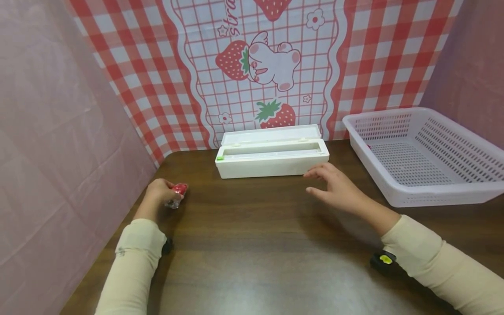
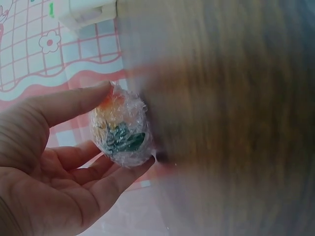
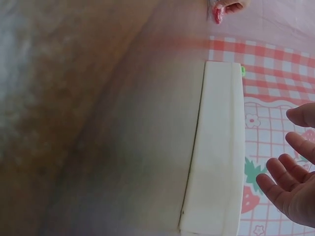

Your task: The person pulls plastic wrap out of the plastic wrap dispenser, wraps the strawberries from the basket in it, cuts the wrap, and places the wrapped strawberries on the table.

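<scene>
My left hand (image 1: 160, 192) pinches a strawberry wrapped in clear cling film (image 2: 122, 129) between thumb and fingers. Red flesh and dark green leaves show through the crinkled film. It is low over the left side of the table, by the pink curtain. My right hand (image 1: 334, 187) holds nothing; its fingers are spread and slightly bent near the front right corner of a long white cling film dispenser (image 1: 271, 168). The dispenser's lid (image 1: 271, 134) is raised at the back, and a small green piece (image 1: 220, 158) sits at its left end.
A white plastic basket (image 1: 445, 188) with slotted walls stands on the right of the brown table (image 1: 244, 245). A bit of something red shows at its left inner side. Behind hangs a red-checked strawberry cloth (image 1: 366, 57); a pink curtain (image 1: 51, 144) borders the left.
</scene>
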`<state>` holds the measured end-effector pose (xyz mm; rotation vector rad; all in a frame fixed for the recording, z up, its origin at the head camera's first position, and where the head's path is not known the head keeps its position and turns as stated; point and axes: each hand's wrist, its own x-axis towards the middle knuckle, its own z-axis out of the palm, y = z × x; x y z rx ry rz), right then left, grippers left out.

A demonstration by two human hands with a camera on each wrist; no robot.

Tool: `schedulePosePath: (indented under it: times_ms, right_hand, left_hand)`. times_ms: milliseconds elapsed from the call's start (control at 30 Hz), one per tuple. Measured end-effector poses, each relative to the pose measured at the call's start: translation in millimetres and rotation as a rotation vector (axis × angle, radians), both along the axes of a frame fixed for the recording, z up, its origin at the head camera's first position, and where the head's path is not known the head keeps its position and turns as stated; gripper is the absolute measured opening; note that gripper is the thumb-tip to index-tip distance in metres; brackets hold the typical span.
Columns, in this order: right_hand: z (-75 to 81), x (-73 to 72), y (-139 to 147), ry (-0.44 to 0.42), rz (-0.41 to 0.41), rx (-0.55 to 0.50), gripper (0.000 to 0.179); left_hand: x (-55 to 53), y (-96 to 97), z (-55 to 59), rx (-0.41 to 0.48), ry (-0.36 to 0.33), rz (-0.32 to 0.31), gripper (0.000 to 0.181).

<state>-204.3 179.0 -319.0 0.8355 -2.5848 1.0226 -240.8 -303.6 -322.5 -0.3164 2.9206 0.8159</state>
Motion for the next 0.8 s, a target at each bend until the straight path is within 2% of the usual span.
schedulePosePath:
  times_ms: [300,400,600,800]
  right_hand:
    - [6.1,-2.1,1.2,0.056,-0.011,-0.01,0.031]
    - [8.1,-4.0,1.0,0.074,-0.009,-0.012,0.031]
    - [10.9,-10.5,-0.8,0.095,-0.004,-0.016,0.031]
    - [8.4,-31.5,-2.8,0.284,-0.017,0.001,0.033]
  left_hand:
    - [0.3,3.3,7.6,0.014,-0.009,-0.022,0.063]
    - [-1.6,5.2,9.3,0.006,0.011,-0.031,0.062]
    - [-3.9,13.3,14.9,-0.058,0.121,-0.117,0.063]
    - [-8.6,41.3,23.6,-0.097,0.27,-0.196,0.054]
